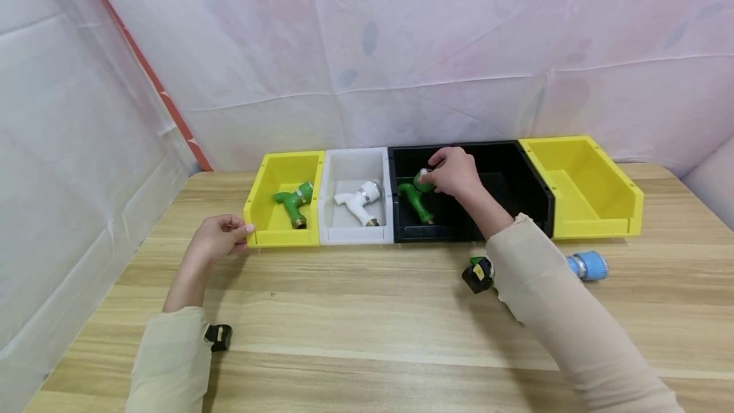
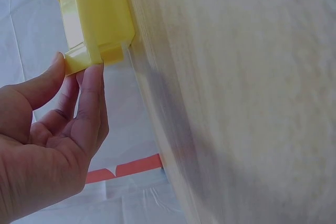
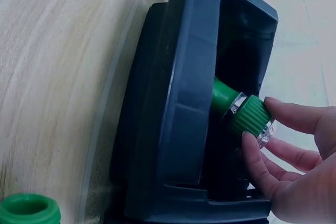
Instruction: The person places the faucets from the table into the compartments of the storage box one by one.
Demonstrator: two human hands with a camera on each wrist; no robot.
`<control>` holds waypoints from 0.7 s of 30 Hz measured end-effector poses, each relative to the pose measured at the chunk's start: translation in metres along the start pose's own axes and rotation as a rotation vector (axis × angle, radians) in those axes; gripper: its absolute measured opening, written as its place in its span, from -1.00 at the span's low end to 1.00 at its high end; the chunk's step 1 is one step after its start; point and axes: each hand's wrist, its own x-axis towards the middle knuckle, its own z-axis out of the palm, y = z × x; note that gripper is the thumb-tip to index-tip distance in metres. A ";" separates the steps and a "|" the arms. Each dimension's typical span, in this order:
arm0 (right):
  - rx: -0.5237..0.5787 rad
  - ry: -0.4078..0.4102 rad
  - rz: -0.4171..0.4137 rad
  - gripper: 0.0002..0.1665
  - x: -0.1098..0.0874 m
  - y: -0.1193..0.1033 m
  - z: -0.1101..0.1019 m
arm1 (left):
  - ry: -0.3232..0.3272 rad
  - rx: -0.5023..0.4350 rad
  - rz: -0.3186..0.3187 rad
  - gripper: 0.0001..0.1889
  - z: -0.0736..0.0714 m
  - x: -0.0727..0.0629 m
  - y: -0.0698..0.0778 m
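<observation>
My left hand [image 1: 220,236] pinches the front left corner of a yellow bin [image 1: 287,238] between thumb and fingers; the left wrist view shows the thumb on one side of the rim. My right hand [image 1: 457,173] reaches into a black bin [image 1: 427,233]. There its thumb and fingers grip the ribbed knob of a green faucet [image 3: 251,115], whose brass-tipped end [image 1: 425,215] points to the front of the bin. Another green faucet [image 1: 295,201] lies in the yellow bin. In the white bin [image 1: 355,235] lies a white faucet [image 1: 361,199].
Right of these stand a second black bin [image 1: 497,177] and another yellow bin [image 1: 596,227]. On the wooden table [image 1: 344,317], a blue-knobbed faucet [image 1: 590,266] is partly hidden by my right sleeve. A green threaded piece [image 3: 29,209] shows near it. A cloth backdrop [image 1: 367,50] hangs behind.
</observation>
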 end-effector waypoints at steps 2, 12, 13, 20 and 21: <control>-0.014 0.002 -0.004 -0.54 0.000 0.000 0.001 | -0.002 0.000 -0.003 -0.71 0.000 -0.001 0.000; -0.059 0.017 0.003 -0.56 0.000 -0.001 0.006 | 0.010 -0.008 -0.023 -0.72 -0.002 0.000 0.001; -0.064 0.016 0.002 -0.55 0.000 -0.001 0.006 | 0.010 -0.007 -0.024 -0.73 -0.002 0.000 0.001; -0.079 -0.039 0.005 -0.45 0.000 -0.005 0.002 | -0.010 0.007 -0.017 -0.71 -0.002 0.000 0.002; -0.078 -0.054 0.007 -0.42 -0.001 -0.005 0.001 | -0.012 0.007 -0.016 -0.71 -0.002 0.000 0.002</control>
